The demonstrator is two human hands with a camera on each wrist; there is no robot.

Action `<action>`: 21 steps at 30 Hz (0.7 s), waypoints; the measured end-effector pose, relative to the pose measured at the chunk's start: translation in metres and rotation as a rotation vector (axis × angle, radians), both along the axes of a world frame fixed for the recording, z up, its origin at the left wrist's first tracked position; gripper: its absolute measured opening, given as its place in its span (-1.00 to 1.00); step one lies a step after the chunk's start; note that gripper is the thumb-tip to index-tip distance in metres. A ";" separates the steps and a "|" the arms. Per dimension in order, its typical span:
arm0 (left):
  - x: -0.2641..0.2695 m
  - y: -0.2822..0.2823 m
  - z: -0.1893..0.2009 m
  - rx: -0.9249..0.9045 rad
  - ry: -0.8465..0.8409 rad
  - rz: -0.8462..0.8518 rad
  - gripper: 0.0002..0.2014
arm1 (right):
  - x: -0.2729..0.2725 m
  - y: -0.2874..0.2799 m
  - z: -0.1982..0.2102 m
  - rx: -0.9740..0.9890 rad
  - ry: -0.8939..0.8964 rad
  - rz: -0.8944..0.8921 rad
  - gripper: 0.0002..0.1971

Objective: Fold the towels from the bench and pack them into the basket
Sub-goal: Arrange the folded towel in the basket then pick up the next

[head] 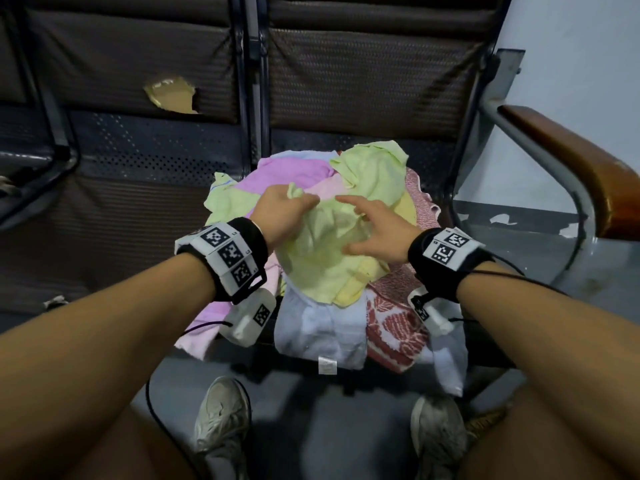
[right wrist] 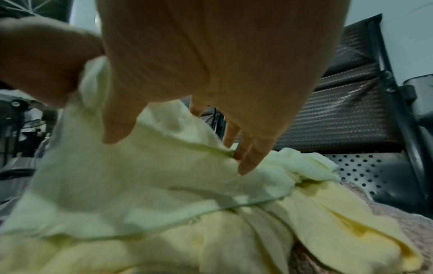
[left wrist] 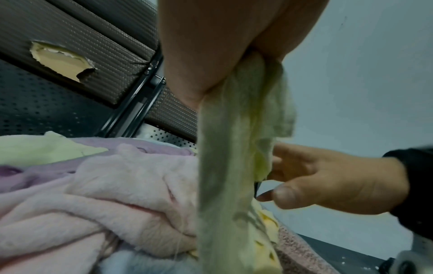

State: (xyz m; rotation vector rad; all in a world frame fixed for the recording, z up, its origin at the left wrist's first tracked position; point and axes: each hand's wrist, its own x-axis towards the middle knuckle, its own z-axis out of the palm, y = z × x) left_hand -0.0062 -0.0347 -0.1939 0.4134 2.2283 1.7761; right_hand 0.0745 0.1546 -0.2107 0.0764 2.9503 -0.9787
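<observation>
Two hands work one green towel [head: 325,244]: it is pinched by the left hand [head: 280,211], while the right hand [head: 377,233] is spread loose; opposite corners should be found first.

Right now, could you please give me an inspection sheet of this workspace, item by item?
Surface: dark bench seat, perforated metal behind it; the backrest has a torn hole.
Job's things: pile of unfolded towels; light green towel on top; no basket in view.
Clutter: nothing seen.
Hands: left hand pinches a bunch of the green towel; right hand is spread, fingers reaching onto the same towel.
Cables: black cable hangs from the left wrist unit; another runs from the right wrist unit.
Surroundings: wooden armrest, pale wall, grey floor, the person's shoes.
</observation>
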 end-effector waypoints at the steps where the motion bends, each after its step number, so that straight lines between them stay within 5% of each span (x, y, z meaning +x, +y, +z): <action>1: 0.002 0.000 0.003 0.049 -0.017 -0.017 -0.73 | 0.002 -0.004 -0.001 0.043 -0.036 0.041 -0.16; 5: 0.012 0.005 0.008 0.010 -0.004 -0.243 -0.48 | 0.000 -0.013 0.004 -0.061 0.099 -0.009 -0.66; 8: 0.011 0.001 0.001 -0.300 0.167 -0.304 -0.32 | -0.005 -0.013 0.019 -0.300 0.247 -0.092 -0.64; 11: 0.008 -0.004 -0.002 -0.458 0.285 -0.309 -0.91 | -0.005 -0.014 0.032 -0.445 0.342 -0.064 -0.74; 12: 0.007 -0.007 -0.002 -0.462 0.260 -0.283 -0.75 | -0.004 -0.013 0.032 -0.417 0.328 -0.051 -0.73; 14: 0.007 -0.009 -0.002 -0.337 0.118 -0.260 -0.74 | -0.004 -0.005 0.024 -0.205 0.209 -0.037 -0.71; 17: 0.012 -0.014 0.002 -0.267 -0.007 -0.322 -0.66 | -0.003 0.005 0.003 0.206 -0.007 0.014 -0.95; 20: 0.013 -0.016 0.007 -0.447 0.039 -0.409 -0.68 | -0.003 0.005 -0.007 0.331 -0.028 0.023 -0.68; 21: 0.011 -0.015 0.007 -0.484 0.010 -0.426 -0.52 | -0.004 0.001 -0.005 0.314 -0.005 0.045 -0.62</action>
